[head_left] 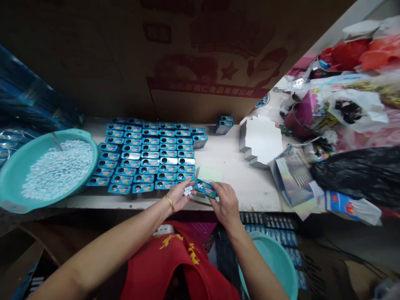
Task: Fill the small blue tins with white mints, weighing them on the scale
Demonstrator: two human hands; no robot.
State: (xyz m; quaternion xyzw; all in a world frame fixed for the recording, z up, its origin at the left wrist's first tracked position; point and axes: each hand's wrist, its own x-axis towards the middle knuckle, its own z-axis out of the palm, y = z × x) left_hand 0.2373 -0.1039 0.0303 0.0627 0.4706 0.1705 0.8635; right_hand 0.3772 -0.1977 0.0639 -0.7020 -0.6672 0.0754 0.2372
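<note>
Bare forearms lead to the left hand, loosely cupping white candies, and the right hand, pinching a blue tin above the counter; rows of more tins lie beside a teal basin heaped with candies.

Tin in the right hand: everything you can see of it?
A small rectangular tin, metal by its look, printed mostly blue and teal with a multicoloured label and a round dark opening near its left end. It sits tilted, gripped at its right end by the fingers of the right hand, above a pale green sheet. Its left end is beside the left hand; contact there cannot be told.
</note>
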